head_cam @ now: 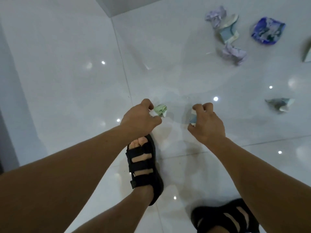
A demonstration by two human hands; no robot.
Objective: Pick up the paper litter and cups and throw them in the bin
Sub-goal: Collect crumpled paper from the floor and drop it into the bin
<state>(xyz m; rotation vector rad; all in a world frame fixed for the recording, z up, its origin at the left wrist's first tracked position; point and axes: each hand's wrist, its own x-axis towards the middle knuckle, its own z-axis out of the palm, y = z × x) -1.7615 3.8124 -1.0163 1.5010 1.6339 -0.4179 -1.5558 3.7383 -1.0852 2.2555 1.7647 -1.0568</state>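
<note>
just one cam here, worn on the person's head, wide-angle w/ lines bending toward the edges. it faces fwd and steeply down at the white tiled floor point(67, 81), close in, so both forearms run up from the bottom corners. left hand point(139, 120) pinching a green paper scrap point(160, 110) and right hand point(207, 125) gripping a pale blue scrap point(193, 117) sit approx mid-frame. a black sandal point(144, 165) fills lower centre; crumpled litter point(232, 52) lies top right.

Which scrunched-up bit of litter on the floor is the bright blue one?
The deep blue crumpled piece at the upper right, lying alone. The paper ball left of it is only pale lilac.
</note>
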